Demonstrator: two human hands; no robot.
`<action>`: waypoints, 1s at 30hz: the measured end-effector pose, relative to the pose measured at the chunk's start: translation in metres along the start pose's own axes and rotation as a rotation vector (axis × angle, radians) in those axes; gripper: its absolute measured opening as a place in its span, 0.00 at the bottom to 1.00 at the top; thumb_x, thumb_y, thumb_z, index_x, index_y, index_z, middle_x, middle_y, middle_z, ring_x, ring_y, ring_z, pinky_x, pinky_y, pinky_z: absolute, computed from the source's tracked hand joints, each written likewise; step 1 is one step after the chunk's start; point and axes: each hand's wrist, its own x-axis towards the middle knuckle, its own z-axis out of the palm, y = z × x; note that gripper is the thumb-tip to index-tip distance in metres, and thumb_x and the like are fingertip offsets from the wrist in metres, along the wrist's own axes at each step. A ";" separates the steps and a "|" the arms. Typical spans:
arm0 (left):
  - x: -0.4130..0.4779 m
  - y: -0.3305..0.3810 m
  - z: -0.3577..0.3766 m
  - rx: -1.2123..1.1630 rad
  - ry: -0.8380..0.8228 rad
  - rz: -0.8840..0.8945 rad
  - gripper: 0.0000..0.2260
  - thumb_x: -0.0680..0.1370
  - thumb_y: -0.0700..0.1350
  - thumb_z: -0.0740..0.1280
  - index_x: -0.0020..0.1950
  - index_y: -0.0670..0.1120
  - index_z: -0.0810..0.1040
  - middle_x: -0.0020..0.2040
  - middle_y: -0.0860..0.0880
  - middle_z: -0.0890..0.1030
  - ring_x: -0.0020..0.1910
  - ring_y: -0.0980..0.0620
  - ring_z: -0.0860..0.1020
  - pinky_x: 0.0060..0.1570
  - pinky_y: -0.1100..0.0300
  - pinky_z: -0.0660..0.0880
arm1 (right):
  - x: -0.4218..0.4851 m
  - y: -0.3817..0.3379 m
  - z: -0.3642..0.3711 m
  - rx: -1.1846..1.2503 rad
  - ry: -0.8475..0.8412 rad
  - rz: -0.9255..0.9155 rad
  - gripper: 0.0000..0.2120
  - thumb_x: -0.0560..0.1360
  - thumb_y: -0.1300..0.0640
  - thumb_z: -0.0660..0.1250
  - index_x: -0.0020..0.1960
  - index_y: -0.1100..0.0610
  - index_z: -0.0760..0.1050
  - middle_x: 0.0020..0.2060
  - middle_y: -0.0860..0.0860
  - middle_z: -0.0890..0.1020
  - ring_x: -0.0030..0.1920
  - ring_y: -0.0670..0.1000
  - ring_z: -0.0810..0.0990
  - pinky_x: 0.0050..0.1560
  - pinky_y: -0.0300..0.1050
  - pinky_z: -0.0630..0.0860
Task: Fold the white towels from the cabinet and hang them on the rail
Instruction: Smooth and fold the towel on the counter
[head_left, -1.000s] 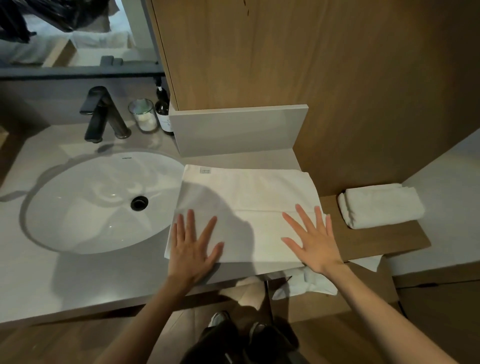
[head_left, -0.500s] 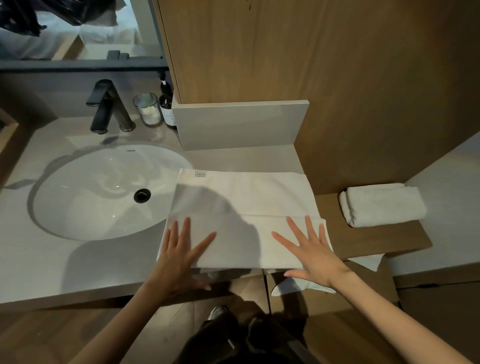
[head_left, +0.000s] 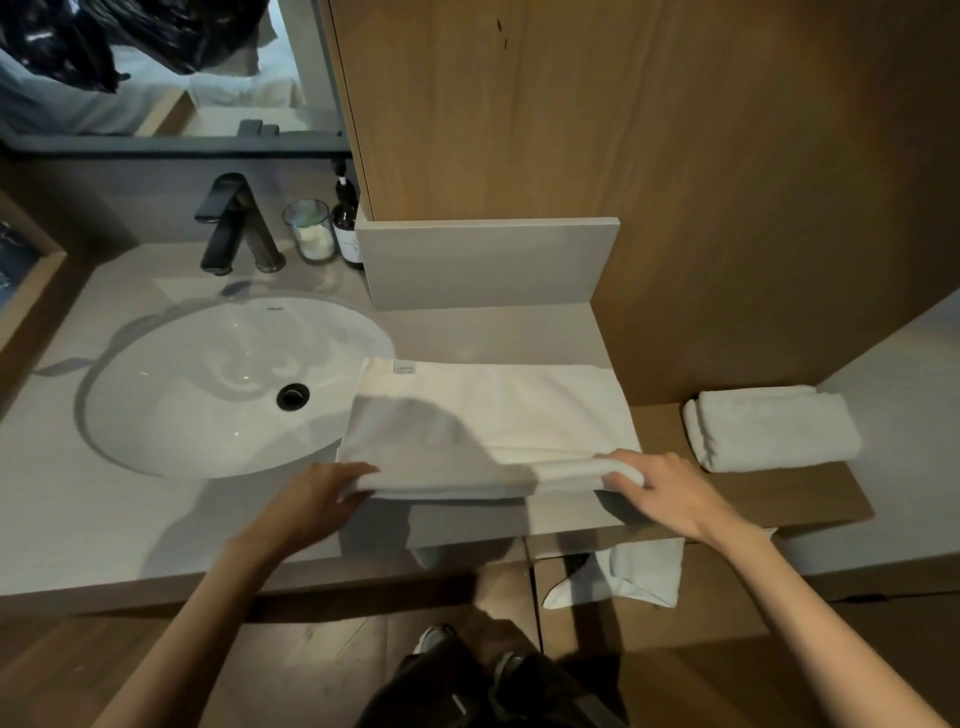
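A white towel (head_left: 498, 421) lies flat on the grey counter (head_left: 130, 530), just right of the sink. My left hand (head_left: 322, 493) grips its near left edge, fingers curled under the cloth. My right hand (head_left: 660, 488) grips the near right edge, which is lifted a little off the counter. A second white towel (head_left: 769, 428), folded thick, rests on the wooden shelf (head_left: 810, 493) to the right. Another piece of white cloth (head_left: 628, 571) hangs below the counter edge. No rail is in view.
A white oval sink (head_left: 208, 389) with a black faucet (head_left: 234, 223) fills the left. A glass jar (head_left: 311, 231) and a dark pump bottle (head_left: 347, 223) stand behind it. A wooden cabinet (head_left: 571, 104) rises at the back, with a grey panel (head_left: 488, 260) below it.
Both hands lay flat on the towel before; they have slid back to its near edge and taken hold of it, raising that edge slightly.
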 end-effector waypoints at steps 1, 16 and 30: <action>0.005 -0.001 -0.006 -0.052 0.000 -0.038 0.08 0.78 0.47 0.68 0.56 0.55 0.79 0.53 0.49 0.83 0.49 0.51 0.81 0.47 0.62 0.76 | 0.002 0.002 -0.003 0.036 0.052 0.023 0.06 0.80 0.43 0.59 0.48 0.37 0.74 0.39 0.43 0.81 0.40 0.46 0.78 0.41 0.45 0.75; 0.091 0.006 -0.019 -0.627 0.506 -0.451 0.23 0.75 0.61 0.63 0.49 0.40 0.79 0.45 0.44 0.78 0.44 0.44 0.74 0.45 0.53 0.70 | 0.065 -0.003 0.000 0.943 0.558 0.431 0.24 0.72 0.46 0.73 0.61 0.54 0.68 0.52 0.49 0.76 0.49 0.44 0.75 0.41 0.35 0.72; 0.116 -0.008 -0.005 -0.590 0.360 -0.499 0.13 0.80 0.56 0.61 0.53 0.47 0.69 0.47 0.44 0.77 0.47 0.41 0.76 0.49 0.46 0.76 | 0.093 0.008 0.008 0.548 0.559 0.303 0.11 0.83 0.49 0.55 0.63 0.52 0.63 0.48 0.48 0.77 0.46 0.47 0.79 0.41 0.48 0.80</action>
